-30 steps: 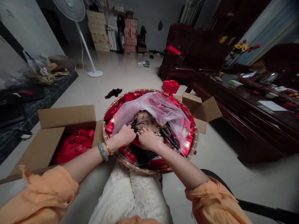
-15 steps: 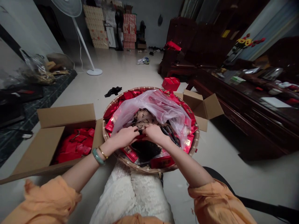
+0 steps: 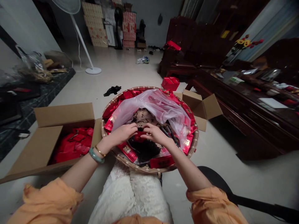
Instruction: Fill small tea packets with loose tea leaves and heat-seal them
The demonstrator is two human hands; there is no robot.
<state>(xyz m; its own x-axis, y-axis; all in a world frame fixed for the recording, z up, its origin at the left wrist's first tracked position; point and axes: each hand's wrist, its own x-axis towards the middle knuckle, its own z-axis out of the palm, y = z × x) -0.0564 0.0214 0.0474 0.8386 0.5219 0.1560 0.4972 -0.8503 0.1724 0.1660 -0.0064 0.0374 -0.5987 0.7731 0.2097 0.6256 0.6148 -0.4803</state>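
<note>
Both left hand (image 3: 122,132) and right hand (image 3: 155,134) are pinching a red packet (image 3: 140,136) mid-frame, seemingly tearing it open; tipping it calls for staying above the tea pile (image 3: 144,150).

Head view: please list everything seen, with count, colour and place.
red packet: one, red, between both hands.
woven tray: one, tan, on the lap.
plastic bag: one, clear pinkish, in the tray.
dried leaves: one pile, dark, under the hands.
scissors: one, black, in tray, right side.
left box, right box: two, brown cardboard, on floor.
standing fan: one, white, far left.
left hand, right hand: two, bare, pinching the red packet.
</note>
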